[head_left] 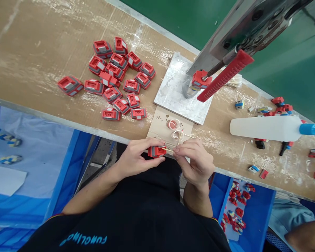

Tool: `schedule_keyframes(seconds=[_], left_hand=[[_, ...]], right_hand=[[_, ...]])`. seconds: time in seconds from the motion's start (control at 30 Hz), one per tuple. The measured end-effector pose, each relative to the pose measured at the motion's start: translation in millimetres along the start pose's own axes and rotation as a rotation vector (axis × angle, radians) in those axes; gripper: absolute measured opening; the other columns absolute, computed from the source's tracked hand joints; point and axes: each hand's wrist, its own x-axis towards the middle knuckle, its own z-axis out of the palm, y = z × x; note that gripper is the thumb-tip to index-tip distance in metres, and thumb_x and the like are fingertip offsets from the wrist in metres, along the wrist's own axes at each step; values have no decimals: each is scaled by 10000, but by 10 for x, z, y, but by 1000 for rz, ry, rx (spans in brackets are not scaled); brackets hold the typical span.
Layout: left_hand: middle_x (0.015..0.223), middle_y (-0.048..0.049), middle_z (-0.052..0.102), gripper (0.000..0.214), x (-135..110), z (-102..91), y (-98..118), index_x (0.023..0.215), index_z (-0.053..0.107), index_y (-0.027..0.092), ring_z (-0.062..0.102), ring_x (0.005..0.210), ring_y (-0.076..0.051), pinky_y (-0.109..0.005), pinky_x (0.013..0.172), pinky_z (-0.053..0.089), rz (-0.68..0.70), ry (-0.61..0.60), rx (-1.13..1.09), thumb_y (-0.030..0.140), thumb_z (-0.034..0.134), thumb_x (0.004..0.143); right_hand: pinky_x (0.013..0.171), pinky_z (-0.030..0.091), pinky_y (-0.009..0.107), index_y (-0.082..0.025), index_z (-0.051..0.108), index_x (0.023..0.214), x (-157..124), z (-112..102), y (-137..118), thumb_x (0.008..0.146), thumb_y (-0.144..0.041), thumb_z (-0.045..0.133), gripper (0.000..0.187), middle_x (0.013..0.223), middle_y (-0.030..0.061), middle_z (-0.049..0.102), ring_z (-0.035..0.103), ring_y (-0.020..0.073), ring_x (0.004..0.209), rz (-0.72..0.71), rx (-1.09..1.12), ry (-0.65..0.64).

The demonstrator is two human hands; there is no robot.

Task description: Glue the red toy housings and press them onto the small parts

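Your left hand [135, 159] pinches the red part [156, 151], nearer you than the metal plate [173, 92]; your right hand [195, 161] is closed on a thin stick [169, 150] touching it. Part judged light, rigid, small: grip its side faces

Left hand [136, 157] is half hiding the part [156, 151]; right hand [194, 161], the stick [169, 150] end; the edge is cropping the press [252, 21].

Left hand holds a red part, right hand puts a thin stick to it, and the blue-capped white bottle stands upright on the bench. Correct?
No: the head view shows the white bottle lying on its side on the bench. The rest holds: left hand holds the red part, right hand puts the thin stick to it.
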Motion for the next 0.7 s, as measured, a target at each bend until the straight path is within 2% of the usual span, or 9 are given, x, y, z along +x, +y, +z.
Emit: schedule_keyframes(seconds=[0.43,0.7], left_hand=[[1152,-111,843,278,18,-14,12,1171,758,189,825,1060,-234,-311,984,668,79,10,44,153,814,901],[1177,-121,838,294,22,7,4,1178,756,190,819,1094,-241,-320,1005,662,114,13,20,123,810,898]], right_hand=[[658,581,346,-246,726,1002,5,-92,-17,937,-49,692,210,824,9,793,713,177,695,11,-9,-83],[650,587,333,-210,702,996,-20,24,-56,975,-76,684,137,825,28,805,724,164,693,-16,110,-31]])
